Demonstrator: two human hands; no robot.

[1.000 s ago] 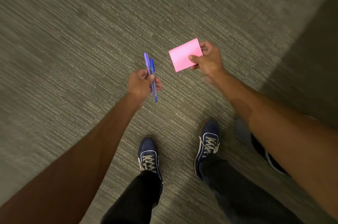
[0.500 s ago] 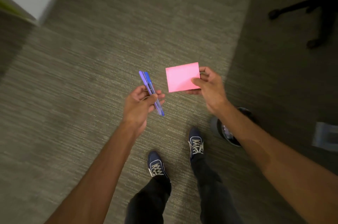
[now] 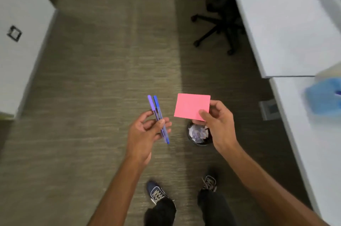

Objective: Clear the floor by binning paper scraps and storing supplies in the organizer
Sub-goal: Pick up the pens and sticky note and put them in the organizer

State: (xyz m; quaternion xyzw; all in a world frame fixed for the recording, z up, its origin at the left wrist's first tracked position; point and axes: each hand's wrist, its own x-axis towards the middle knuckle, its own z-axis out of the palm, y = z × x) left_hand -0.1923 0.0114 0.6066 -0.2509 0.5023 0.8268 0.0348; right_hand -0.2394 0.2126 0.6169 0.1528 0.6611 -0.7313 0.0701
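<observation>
Two blue pens (image 3: 158,117) are pinched side by side between thumb and fingers of the left hand (image 3: 145,133), and a pink pad of notes (image 3: 191,106) is held flat by its near corner in the closed fingers of the right hand (image 3: 219,129), above the small bin (image 3: 198,134) of crumpled paper on the carpet (image 3: 103,78). Both are judged to be supplies, so they should be carried level to the organizer, possibly the blurred blue thing (image 3: 324,96) at the right desk's (image 3: 287,28) near edge, not dropped in the bin. Open carpet is left between the white cabinet (image 3: 20,56) and the desk, though the chair base (image 3: 215,28) should be passed with care.
</observation>
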